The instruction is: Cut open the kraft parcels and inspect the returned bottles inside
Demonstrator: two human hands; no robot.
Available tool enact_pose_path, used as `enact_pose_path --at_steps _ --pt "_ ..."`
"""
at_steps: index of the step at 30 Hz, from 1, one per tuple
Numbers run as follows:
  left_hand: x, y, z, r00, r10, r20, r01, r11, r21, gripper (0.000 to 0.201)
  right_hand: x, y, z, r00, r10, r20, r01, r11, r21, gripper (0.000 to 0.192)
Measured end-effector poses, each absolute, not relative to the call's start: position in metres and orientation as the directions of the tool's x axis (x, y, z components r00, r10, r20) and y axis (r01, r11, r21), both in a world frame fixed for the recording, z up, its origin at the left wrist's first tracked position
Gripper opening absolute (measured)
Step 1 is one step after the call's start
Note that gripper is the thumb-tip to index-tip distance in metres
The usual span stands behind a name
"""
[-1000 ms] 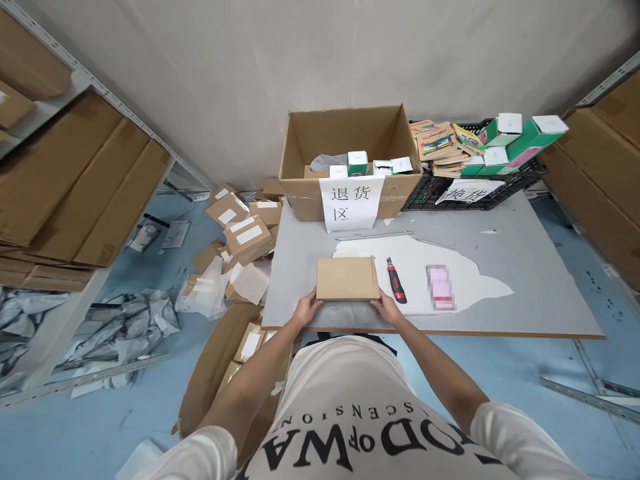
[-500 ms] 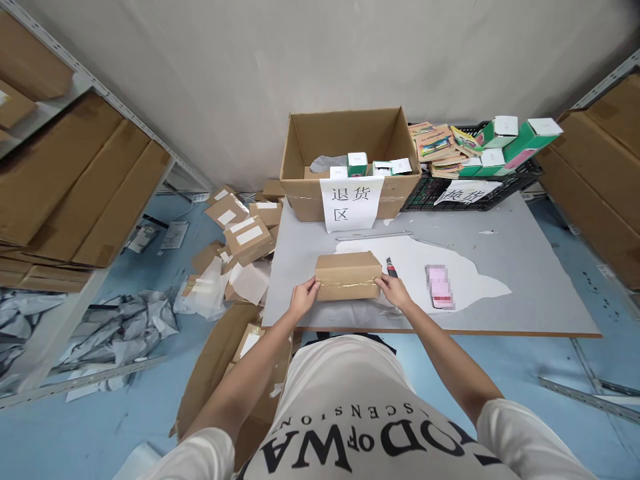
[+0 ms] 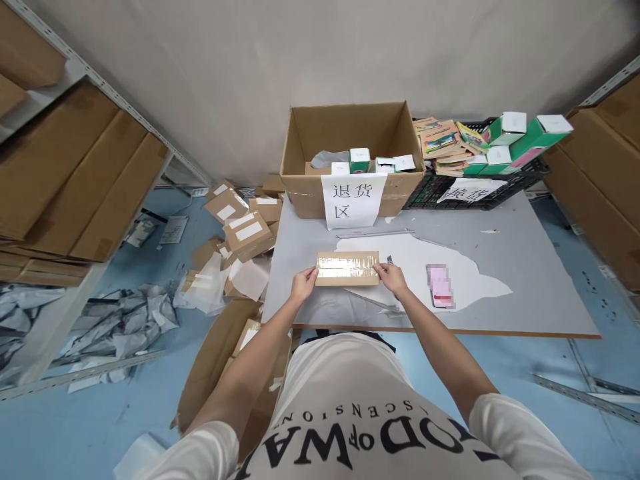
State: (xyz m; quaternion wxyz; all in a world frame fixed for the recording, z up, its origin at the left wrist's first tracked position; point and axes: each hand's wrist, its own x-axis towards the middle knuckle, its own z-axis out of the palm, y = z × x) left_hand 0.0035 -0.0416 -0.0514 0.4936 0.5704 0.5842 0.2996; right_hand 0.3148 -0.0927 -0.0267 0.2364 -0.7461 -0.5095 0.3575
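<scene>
A small brown cardboard box (image 3: 347, 269) with shiny clear tape across its visible face is held over the near part of the table. My left hand (image 3: 303, 285) grips its left end, and my right hand (image 3: 393, 279) grips its right end. Just beyond my right fingers, the tip of a utility knife (image 3: 389, 259) shows; the rest of it is hidden behind the hand. A torn white sheet (image 3: 415, 250) lies under and beside the box. On that sheet, to the right, rests a phone (image 3: 440, 287) with a blurred pink screen.
At the table's (image 3: 540, 280) back stand a large open carton (image 3: 305, 193) with a paper sign and a black crate (image 3: 520, 183) of green-white boxes and booklets. Small cartons (image 3: 247, 233) are piled left of the table. Shelving with big boxes (image 3: 80, 180) rises at far left.
Both hands have turned the box, so its taped face now shows more fully toward me. My right hand now covers most of the utility knife. The view has shifted slightly.
</scene>
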Motion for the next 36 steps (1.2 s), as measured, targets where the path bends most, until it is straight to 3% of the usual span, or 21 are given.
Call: enact_pose_path --at_steps 4,9,13,16,23,32,36 --pt "0.002 -0.042 -0.054 0.162 0.964 -0.213 0.342 0.148 0.928 0.048 0.319 -0.097 -0.039 0.233 0.916 -0.327 0.439 -0.399 -0.805 0.046" --pt "-0.005 -0.051 -0.063 0.192 0.934 -0.303 0.174 0.271 0.947 0.051 0.323 -0.113 -0.063 0.215 0.921 -0.324 0.245 -0.372 -0.895 0.042" --pt "-0.009 -0.065 -0.075 0.229 0.926 -0.301 0.176 0.265 0.948 0.063 0.319 -0.13 -0.074 0.181 0.939 -0.293 0.352 -0.34 -0.872 0.061" --pt "-0.008 -0.071 -0.083 0.269 0.916 -0.299 0.232 0.24 0.943 0.061 0.311 -0.137 -0.073 0.094 0.953 -0.29 0.467 -0.299 -0.832 0.076" --pt "-0.001 -0.071 -0.084 0.238 0.932 -0.275 0.296 0.2 0.934 0.035 0.297 -0.133 -0.067 0.081 0.951 -0.298 0.465 -0.3 -0.833 0.054" --pt "-0.002 -0.066 -0.055 0.264 0.954 -0.146 0.406 0.027 0.913 0.043 0.315 -0.119 -0.046 0.031 0.979 -0.203 0.491 -0.192 -0.85 0.042" --pt "0.003 -0.06 -0.037 0.233 0.967 -0.108 0.45 -0.009 0.893 0.046 0.317 -0.109 -0.025 0.091 0.967 -0.238 0.618 -0.242 -0.748 0.038"
